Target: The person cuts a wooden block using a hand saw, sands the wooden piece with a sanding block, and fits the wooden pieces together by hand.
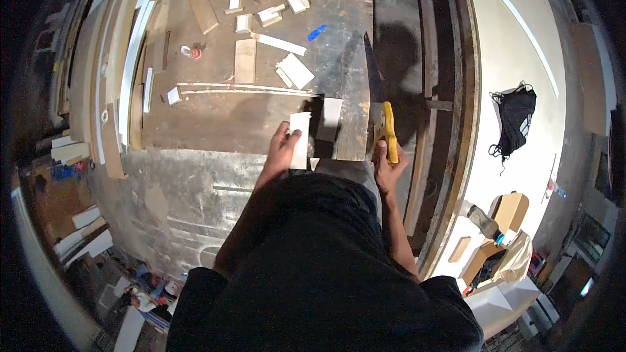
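Observation:
My left hand [282, 151] is closed on a small white board [300, 137], thumb on its face, near the front edge of the brown worktable [215, 120]. To the right, my right hand [390, 164] grips the yellow handle of a hand saw [390, 127]. Its dark blade [372, 62] points away from me, beyond the table's right edge. Between my hands, a second pale piece [332, 111] lies close to the table's corner. The saw is apart from both pieces.
Several small white and wooden blocks [270, 14] lie across the far part of the table. A blue object [317, 32] is among them. Long strips [134, 58] line the left side. On the white surface at right are a black bag-like item [517, 117] and a bottle [484, 221].

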Demonstrator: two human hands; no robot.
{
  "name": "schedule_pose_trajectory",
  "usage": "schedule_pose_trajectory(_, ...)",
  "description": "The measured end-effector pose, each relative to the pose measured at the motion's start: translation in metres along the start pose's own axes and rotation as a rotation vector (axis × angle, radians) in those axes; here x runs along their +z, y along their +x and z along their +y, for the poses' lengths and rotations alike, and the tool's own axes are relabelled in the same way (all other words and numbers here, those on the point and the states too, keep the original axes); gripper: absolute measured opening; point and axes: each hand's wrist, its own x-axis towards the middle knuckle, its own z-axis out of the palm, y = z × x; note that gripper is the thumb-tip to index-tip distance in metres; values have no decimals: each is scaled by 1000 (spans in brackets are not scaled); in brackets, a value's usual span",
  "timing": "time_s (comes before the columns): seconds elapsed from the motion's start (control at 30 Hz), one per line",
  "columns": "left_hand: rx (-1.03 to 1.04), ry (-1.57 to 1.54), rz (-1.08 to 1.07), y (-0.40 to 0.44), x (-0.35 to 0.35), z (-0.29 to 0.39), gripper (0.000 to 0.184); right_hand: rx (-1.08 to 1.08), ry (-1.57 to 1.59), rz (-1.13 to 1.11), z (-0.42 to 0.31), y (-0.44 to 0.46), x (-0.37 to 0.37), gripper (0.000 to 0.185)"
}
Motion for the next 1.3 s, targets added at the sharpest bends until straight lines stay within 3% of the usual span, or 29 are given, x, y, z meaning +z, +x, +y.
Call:
schedule_pose_trajectory(0.07,85,110,-9,7,-33,-4,16,5,38,1,-2,-5,4,31)
schedule_pose_trajectory(0.13,161,62,67,18,-63,-19,11,68,325,22,22,-8,4,34)
schedule_pose_trajectory(0.17,153,76,96,19,-75,-22,11,163,415,166,46,-14,7,26)
schedule_pose_trajectory(0.3,210,143,113,34,-136,-42,12,320,663,34,43,-18,19,31)
schedule_pose_trajectory(0.4,181,131,144,47,-189,-53,9,310,763,48,47,-29,31,32)
schedule_pose_trajectory(0.43,183,127,147,47,-204,-52,9,316,784,100,79,-28,29,30)
schedule_pose_trajectory(0.63,287,259,150,67,-294,-31,10,294,588,321,147,-48,71,23)
schedule_pose_trajectory(0.67,282,257,146,75,-314,-32,10,221,294,492,151,-53,80,34)
schedule_pose_trajectory(0.73,404,356,138,89,-343,-27,12,388,131,545,144,-53,84,50)
schedule_pose_trajectory(0.77,329,483,237,87,-351,-18,13,417,-123,738,146,-46,87,54)
schedule_pose_trajectory(0.8,384,322,157,106,-375,-36,13,382,-273,652,135,-53,86,70)
schedule_pose_trajectory(0.87,421,407,115,108,-402,-24,11,583,-474,655,173,-47,56,65)
schedule_pose_trajectory(1.0,349,378,131,121,-440,-23,14,626,-539,597,156,-51,66,66)
schedule_pose_trajectory(1.1,376,360,110,113,-445,2,16,534,-800,481,174,-54,48,74)
schedule_pose_trajectory(1.2,371,375,127,127,-461,-15,18,527,-643,567,90,-55,94,84)
schedule_pose_trajectory(1.3,320,420,138,130,-469,-18,19,445,-908,654,80,-42,89,83)
